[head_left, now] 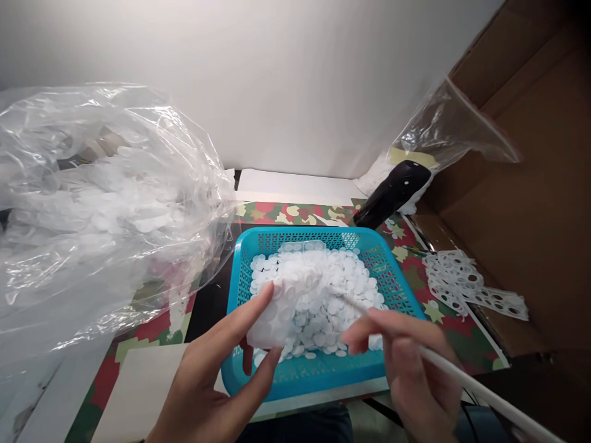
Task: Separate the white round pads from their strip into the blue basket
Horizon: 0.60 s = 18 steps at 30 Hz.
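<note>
Discs (318, 301): white, heaped in a blue plastic basket (300, 235).
Left hand (217, 375): fingers spread, thumb and fingertips pinching a wad of discs (274, 320) above the heap.
Right hand (406, 363): pinching a white rod (466, 387), its tip over the heap.
Unsorted: more discs inside a clear bag (106, 203).
Surface: camouflage-patterned mat (143, 329), punched sheet scrap (471, 283) at right.
Room: white wall (253, 80), cardboard box (508, 184).

Turquoise lattice-pattern plastic basket (302, 384), white paper discs (318, 307) inside, white rod (475, 394), tablecloth (295, 212) in red, green and cream blotches, white punched paper strip (462, 283) with round holes, brown cardboard box (498, 147)
</note>
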{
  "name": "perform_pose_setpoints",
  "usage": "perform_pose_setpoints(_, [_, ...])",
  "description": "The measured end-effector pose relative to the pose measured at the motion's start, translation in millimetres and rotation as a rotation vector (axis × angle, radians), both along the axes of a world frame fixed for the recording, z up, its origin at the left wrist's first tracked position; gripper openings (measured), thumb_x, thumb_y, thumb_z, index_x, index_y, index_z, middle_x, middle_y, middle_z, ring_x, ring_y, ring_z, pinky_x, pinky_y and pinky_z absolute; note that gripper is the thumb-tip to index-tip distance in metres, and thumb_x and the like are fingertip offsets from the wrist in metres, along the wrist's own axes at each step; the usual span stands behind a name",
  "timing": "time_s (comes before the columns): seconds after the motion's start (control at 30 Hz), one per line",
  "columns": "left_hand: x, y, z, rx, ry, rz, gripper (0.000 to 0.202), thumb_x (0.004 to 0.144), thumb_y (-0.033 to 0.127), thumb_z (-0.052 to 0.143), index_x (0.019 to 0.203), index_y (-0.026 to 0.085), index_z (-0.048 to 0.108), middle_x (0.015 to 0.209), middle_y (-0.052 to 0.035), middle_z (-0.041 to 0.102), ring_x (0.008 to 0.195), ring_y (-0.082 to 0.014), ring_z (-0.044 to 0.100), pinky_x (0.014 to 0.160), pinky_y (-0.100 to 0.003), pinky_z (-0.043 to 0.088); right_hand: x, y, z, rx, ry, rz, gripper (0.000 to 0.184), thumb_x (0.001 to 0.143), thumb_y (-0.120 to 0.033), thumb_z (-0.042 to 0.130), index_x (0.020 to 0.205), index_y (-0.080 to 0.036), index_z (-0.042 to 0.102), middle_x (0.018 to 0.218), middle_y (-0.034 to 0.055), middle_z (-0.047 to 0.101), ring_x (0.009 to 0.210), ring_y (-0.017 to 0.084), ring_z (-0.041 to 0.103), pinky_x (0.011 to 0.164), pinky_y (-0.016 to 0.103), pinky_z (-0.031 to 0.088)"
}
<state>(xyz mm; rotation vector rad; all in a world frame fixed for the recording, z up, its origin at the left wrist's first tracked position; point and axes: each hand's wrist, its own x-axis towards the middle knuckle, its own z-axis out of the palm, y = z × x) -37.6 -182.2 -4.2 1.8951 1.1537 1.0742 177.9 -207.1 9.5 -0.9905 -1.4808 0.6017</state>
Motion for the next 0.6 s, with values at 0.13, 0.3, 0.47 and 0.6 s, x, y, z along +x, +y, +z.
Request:
perform_pose_setpoints(0.13, [4, -3, 5.1, -0.082, -0.129, 0.039, 0.06, 0.081, 0.019, 0.063, 0.135, 0.034, 0.043, 0.131, -0.0005, 0.054, 0.09, -0.019, 0.066, 0.059, -0.017, 0.058, -8, 10, -8.2, -0.123, 0.072, -0.052, 0.016, 0.096, -0.024, 0.039, 0.103, -0.024, 0.054, 0.114, 0.0071, 0.06, 0.095, 0.019, 0.061, 0.069, 0.031, 0.052])
perform_pose_setpoints(0.3, [8, -5, 7.7, -0.249, -0.285, -0.036, 0.059, 0.083, 0.023, 0.062, 0.137, 0.033, 0.04, 0.127, -0.0027, 0.057, 0.097, -0.0228, 0.065, 0.074, -0.026, 0.06, -21, 19, -7.5, -0.338, 0.114, 0.058, 0.013, 0.091, -0.031, 0.052, 0.094, -0.023, 0.042, 0.122, 0.0088, 0.054, 0.102, 0.019, 0.061, 0.085, 0.037, 0.051])
perform_pose_setpoints(0.47, [9, -4, 10.1, -0.294, -0.368, -0.082, 0.057, 0.085, 0.028, 0.061, 0.137, 0.034, 0.039, 0.126, -0.0036, 0.058, 0.099, -0.0253, 0.065, 0.077, -0.03, 0.059, -28, 24, -7.6, -0.403, 0.192, 0.115, 0.022, 0.088, -0.031, 0.056, 0.09, -0.023, 0.036, 0.114, 0.0068, 0.051, 0.102, 0.018, 0.06, 0.088, 0.037, 0.05])
perform_pose_setpoints(0.6, [11, -2, 12.6, -0.31, -0.428, -0.09, 0.056, 0.086, 0.03, 0.061, 0.137, 0.034, 0.039, 0.128, -0.0049, 0.057, 0.103, -0.0275, 0.063, 0.081, -0.034, 0.058, -33, 23, -8.8, -0.478, 0.169, 0.176, 0.022, 0.088, -0.03, 0.056, 0.092, -0.023, 0.036, 0.093, 0.0018, 0.054, 0.083, 0.014, 0.059, 0.069, 0.024, 0.051])
